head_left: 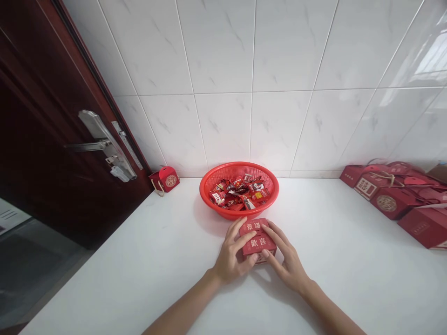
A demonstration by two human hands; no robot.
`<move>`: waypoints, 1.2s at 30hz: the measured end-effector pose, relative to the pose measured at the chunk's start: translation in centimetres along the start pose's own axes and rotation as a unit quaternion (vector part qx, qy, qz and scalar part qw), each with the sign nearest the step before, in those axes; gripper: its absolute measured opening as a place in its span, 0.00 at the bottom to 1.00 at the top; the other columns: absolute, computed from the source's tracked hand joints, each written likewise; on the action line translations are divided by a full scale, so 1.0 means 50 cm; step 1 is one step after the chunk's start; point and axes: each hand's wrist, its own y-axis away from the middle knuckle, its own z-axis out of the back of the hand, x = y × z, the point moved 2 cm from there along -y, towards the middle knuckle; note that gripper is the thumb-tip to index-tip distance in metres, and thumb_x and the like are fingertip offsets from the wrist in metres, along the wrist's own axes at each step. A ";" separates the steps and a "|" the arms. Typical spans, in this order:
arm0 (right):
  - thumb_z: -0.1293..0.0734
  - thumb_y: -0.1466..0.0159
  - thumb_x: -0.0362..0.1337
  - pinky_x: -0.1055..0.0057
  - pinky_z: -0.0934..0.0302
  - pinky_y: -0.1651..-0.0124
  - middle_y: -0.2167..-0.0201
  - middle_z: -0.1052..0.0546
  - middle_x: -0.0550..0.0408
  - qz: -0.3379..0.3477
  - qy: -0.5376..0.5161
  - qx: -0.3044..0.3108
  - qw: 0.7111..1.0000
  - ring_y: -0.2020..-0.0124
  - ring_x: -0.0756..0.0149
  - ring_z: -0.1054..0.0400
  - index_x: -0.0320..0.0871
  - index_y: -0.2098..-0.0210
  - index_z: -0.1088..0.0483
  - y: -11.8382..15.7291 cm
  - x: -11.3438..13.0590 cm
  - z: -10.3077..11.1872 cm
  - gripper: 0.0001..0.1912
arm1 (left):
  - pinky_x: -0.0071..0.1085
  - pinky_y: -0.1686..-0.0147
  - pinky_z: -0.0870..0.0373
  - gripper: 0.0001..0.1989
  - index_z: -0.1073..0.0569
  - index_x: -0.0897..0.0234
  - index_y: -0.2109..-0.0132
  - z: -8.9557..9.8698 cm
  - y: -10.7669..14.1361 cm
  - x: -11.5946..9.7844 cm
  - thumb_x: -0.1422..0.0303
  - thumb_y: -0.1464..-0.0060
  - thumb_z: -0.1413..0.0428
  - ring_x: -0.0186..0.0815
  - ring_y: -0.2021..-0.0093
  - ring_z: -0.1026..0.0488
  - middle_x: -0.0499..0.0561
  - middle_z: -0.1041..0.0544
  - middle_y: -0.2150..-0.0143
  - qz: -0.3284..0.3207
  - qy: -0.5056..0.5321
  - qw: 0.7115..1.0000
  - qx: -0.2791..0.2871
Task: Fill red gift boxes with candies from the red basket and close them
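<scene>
A small red gift box (pixel 259 241) with pale Chinese characters on its top sits on the white table just in front of the basket. My left hand (pixel 234 253) grips its left side, with a finger lying across the top and the thumb at the near face. On the right side, my right hand (pixel 287 260) holds the box too, fingers along the top edge and thumb at the near corner. Behind the box stands a red plastic basket (pixel 205 197) holding many red-wrapped candies (pixel 240 191).
A small red box with a rope handle (pixel 169 179) stands at the table's back left, near the dark door (pixel 52 93) with a metal handle (pixel 104 145). Several red gift boxes (pixel 394 201) are piled at the right against the tiled wall (pixel 223 130). The white table (pixel 146 260) extends both ways.
</scene>
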 end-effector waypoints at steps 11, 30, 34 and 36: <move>0.42 0.26 0.42 0.52 0.41 0.32 0.26 0.47 0.54 -0.006 0.007 0.008 1.000 0.28 0.53 0.48 0.57 0.30 0.43 0.003 0.011 -0.004 0.26 | 0.58 0.37 0.36 0.24 0.25 0.60 0.42 0.009 -0.006 0.008 0.65 0.46 0.39 0.55 0.32 0.40 0.60 0.40 0.29 0.011 0.058 0.998 0.020; 0.38 0.28 0.45 0.49 0.41 0.32 0.27 0.45 0.48 0.002 0.002 0.005 1.000 0.28 0.51 0.49 0.53 0.27 0.52 0.001 0.022 0.010 0.33 | 0.51 0.42 0.26 0.28 0.28 0.53 0.37 0.063 -0.022 -0.018 0.60 0.44 0.36 0.54 0.36 0.33 0.59 0.37 0.32 0.064 0.024 0.994 0.091; 0.37 0.29 0.46 0.48 0.39 0.34 0.28 0.42 0.43 0.003 -0.005 -0.005 1.000 0.29 0.49 0.46 0.50 0.27 0.52 0.000 0.024 0.014 0.35 | 0.51 0.40 0.28 0.26 0.26 0.53 0.39 0.073 -0.017 -0.026 0.56 0.43 0.37 0.53 0.38 0.31 0.59 0.33 0.35 0.091 0.020 0.994 0.052; 0.37 0.29 0.45 0.49 0.36 0.36 0.29 0.41 0.42 0.007 -0.012 -0.012 1.000 0.30 0.48 0.44 0.50 0.28 0.51 -0.001 0.026 0.018 0.33 | 0.49 0.41 0.27 0.25 0.25 0.54 0.40 0.075 -0.015 -0.031 0.55 0.43 0.37 0.51 0.39 0.30 0.58 0.32 0.37 0.107 0.038 0.993 0.037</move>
